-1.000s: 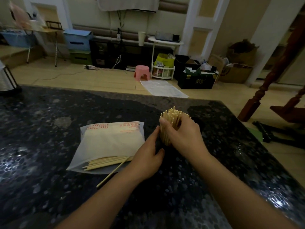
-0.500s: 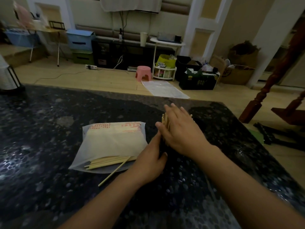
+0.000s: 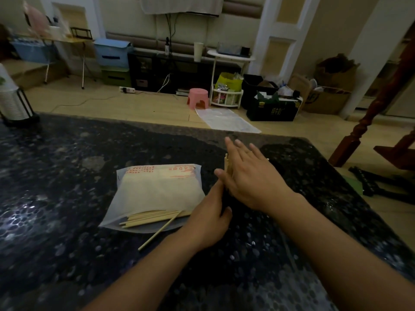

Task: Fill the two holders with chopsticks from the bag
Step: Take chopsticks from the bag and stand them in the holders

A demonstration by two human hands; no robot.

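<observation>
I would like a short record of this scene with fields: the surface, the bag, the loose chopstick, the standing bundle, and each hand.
surface: dark speckled table
bag: translucent bag lying flat, red print at its far end, some chopsticks showing at its near end
loose chopstick: single chopstick lying slanted, partly on the bag's near edge, partly on the table
standing bundle: upright chopstick bundle, mostly hidden by the hands; holder not visible
left hand: left hand curled around the bundle's lower part
right hand: right hand flat, fingers straight, laid on the bundle's tops
</observation>
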